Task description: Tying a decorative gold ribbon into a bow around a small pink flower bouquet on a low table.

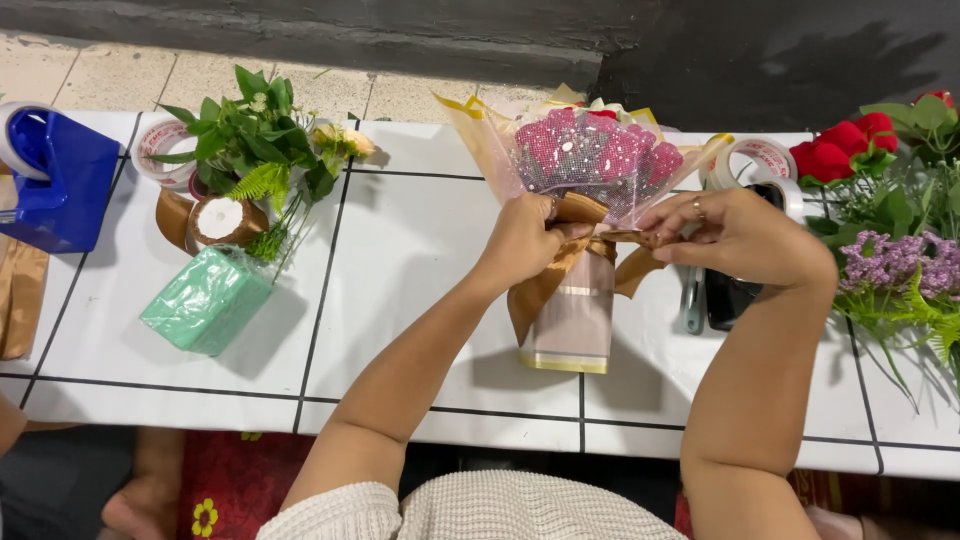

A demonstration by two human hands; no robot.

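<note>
Left hand [522, 238] and right hand [735, 235] both pinch the gold ribbon [585, 245] at the wrapped bouquet's [590, 160] neck. Black phone [730, 298] lies just beneath right hand on white tabletop [420, 260].

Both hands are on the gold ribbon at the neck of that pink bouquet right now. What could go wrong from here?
1. The left hand and right hand both pinch the gold ribbon; if either slips, the bow may loosen.
2. The bouquet lies with its wrap base near the table's front edge; a tug might slide it off.
3. The right forearm lies over the scissors, which a sweep could knock.
</note>
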